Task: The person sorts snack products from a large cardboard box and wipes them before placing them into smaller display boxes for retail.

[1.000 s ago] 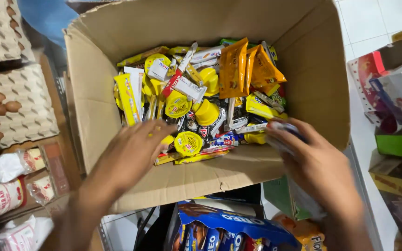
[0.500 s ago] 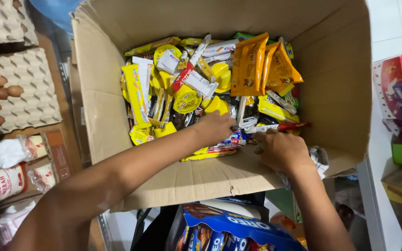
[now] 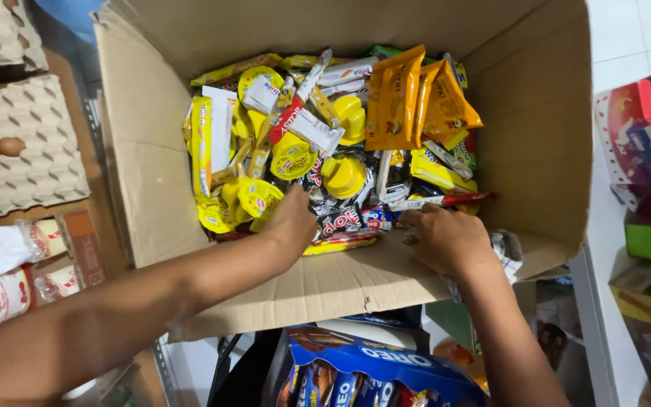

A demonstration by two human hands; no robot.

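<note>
A big open cardboard box (image 3: 544, 151) fills the view, packed with snacks (image 3: 325, 143): yellow cups, white bars and two orange packets (image 3: 408, 94) toward its far right. Left of the box sit egg trays (image 3: 32, 143) with a few brown eggs. Below the box's near wall lies a blue biscuit pack (image 3: 386, 369). The left hand (image 3: 291, 222) reaches over that wall, fingers buried among dark wrappers; the right hand (image 3: 446, 237) does likewise. What either grasps cannot be told.
</note>
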